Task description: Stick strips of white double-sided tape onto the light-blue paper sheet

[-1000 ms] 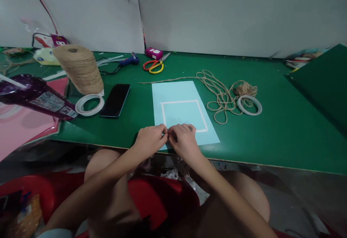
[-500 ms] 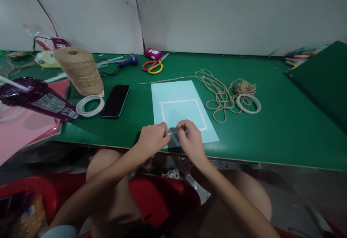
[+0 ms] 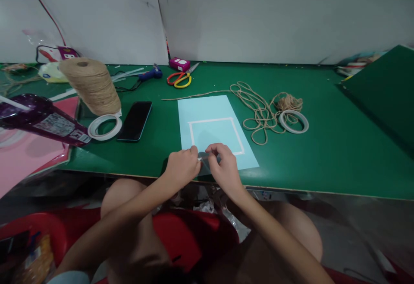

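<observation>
A light blue sheet of paper (image 3: 207, 106) lies at the table's front edge, with white strips of tape (image 3: 211, 120) forming a rectangle on it. My left hand (image 3: 183, 166) is closed at the rectangle's near left corner, its fingertips pinching a small white strip (image 3: 203, 158) that looks like tape. Just to the right, my right hand (image 3: 225, 167) hovers over the rectangle's near side, fingers curled together in a pinch. Whatever sits between its fingertips is too small to make out. Both hands cover part of the paper's near edge.
Right of the paper lie loose twine (image 3: 258, 111) and a tape roll (image 3: 294, 131). To the left are a phone (image 3: 135, 121), another tape roll (image 3: 91, 130), a twine spool (image 3: 93, 87) and a purple bottle (image 3: 48, 120). Scissors (image 3: 183, 82) and a blue glue gun (image 3: 152, 73) lie behind.
My right hand has shifted slightly left, closer to my left hand. The whole view has moved a little; the paper and the other things stay in place.
</observation>
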{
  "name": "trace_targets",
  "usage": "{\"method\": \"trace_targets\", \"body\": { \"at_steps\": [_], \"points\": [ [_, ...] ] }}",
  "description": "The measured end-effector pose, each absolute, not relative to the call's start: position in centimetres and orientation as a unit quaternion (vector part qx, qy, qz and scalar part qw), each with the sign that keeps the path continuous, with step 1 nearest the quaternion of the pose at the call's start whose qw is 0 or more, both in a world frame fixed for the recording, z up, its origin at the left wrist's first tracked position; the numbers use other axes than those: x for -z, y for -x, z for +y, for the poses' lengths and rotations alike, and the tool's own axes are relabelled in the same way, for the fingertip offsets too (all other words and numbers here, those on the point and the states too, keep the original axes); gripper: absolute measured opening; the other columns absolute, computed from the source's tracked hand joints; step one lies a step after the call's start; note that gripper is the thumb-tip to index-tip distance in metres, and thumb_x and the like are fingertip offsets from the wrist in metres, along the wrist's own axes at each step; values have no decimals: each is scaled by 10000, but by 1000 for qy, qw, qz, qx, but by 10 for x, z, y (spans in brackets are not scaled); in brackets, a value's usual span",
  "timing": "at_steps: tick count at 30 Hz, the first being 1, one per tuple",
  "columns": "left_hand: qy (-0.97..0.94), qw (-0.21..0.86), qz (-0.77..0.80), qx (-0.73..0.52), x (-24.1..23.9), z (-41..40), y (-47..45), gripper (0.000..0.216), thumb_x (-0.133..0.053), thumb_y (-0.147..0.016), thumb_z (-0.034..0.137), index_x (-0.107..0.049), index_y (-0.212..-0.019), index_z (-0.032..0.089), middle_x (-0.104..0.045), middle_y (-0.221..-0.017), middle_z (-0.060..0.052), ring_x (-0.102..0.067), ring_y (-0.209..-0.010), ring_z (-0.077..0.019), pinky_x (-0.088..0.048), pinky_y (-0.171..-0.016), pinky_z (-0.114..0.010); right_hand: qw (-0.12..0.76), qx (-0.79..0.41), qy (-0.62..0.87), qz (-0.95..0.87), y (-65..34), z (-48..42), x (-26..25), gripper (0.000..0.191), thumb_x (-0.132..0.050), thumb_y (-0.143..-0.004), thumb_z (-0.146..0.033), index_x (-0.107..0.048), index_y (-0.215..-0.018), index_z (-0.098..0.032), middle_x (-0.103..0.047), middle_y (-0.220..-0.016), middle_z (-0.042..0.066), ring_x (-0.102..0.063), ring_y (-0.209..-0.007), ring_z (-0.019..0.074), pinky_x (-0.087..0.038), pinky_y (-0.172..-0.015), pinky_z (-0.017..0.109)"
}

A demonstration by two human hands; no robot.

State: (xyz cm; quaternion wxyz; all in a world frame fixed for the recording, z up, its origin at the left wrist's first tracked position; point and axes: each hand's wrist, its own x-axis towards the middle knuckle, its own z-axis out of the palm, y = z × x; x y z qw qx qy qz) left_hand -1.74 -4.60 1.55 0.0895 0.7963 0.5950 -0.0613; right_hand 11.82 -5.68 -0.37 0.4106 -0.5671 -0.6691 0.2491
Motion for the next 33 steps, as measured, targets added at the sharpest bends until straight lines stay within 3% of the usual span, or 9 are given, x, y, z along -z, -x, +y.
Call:
{"method": "trace_targets", "body": {
  "at_steps": [12, 24, 33],
  "points": [
    [-801, 121, 584, 52, -21, -44, 24, 206, -377, -851, 261, -527, -972, 189, -677, -833, -49, -645, -765, -213, -416, -628, -281, 400, -246, 559, -683, -119, -58, 4, 198, -405, -757, -118, -566, -826, -210, -598, -772, 30, -516, -779, 187, -386, -751, 323],
    [-787, 95, 603, 85, -19, -45, 13, 255, -352, -878, 302, -519, -989, 145, -676, -851, -112, -658, -782, -240, -429, -616, -290, 401, -240, 557, -686, -118, -57, 5, 196, -411, -758, -127, -579, -826, -203, -607, -770, 36, -521, -778, 188, -391, -739, 321],
    [-801, 131, 582, 40, -20, -44, 30, 254, -365, -817, 198, -503, -1031, 201, -672, -826, -35, -642, -776, -208, -407, -624, -274, 393, -243, 553, -693, -119, -58, 6, 210, -413, -758, -118, -586, -841, -205, -605, -770, 33, -524, -797, 194, -386, -766, 326]
  ]
}}
